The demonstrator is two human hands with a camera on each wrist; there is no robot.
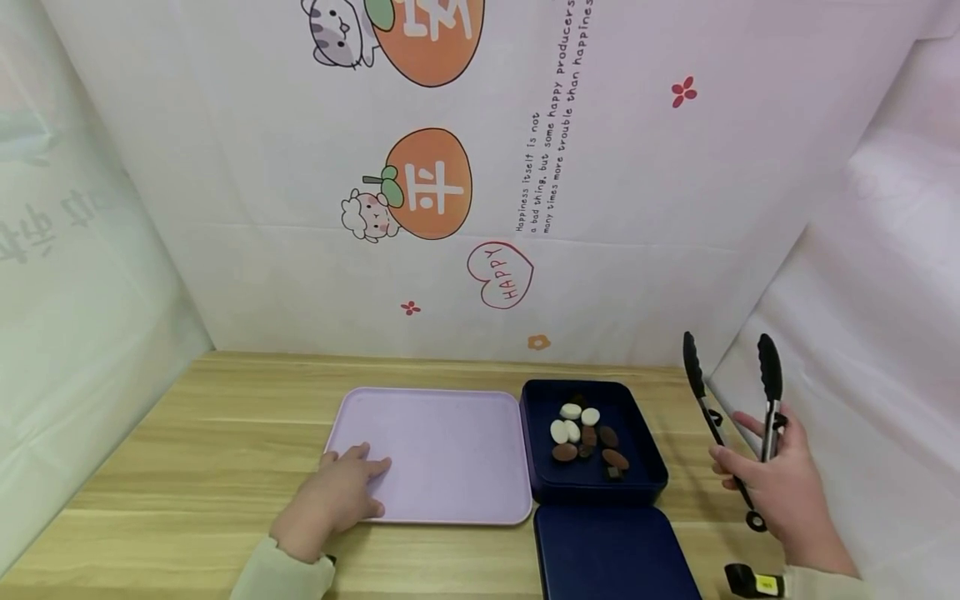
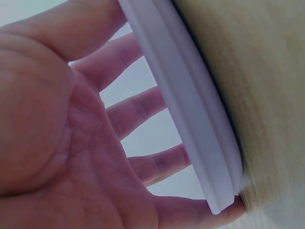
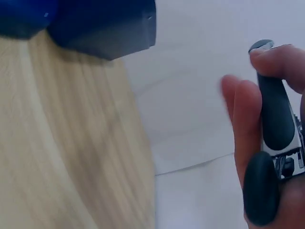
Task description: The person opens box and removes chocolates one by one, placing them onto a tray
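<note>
Over the front left corner of a pale lilac tray (image 1: pixel 457 462) lies my left hand (image 1: pixel 335 493), its fingers spread. In the left wrist view those fingers reach past the tray's rim (image 2: pixel 188 95), and the palm faces the camera. Off to the right, my right hand (image 1: pixel 783 487) holds black-and-silver tongs (image 1: pixel 770 371) above the table. Their black scalloped tips point away from me and stand wide apart, with nothing between them. The right wrist view shows the black handle grips of the tongs (image 3: pixel 276 112) within the fingers.
Against the tray's right side stands a dark blue box (image 1: pixel 652 450) with several small white, brown and dark pieces (image 1: pixel 589 437) inside. A matching flat blue lid (image 1: pixel 611 554) lies in front of it. White printed sheets (image 1: pixel 637 275) enclose the wooden table (image 1: pixel 172 467).
</note>
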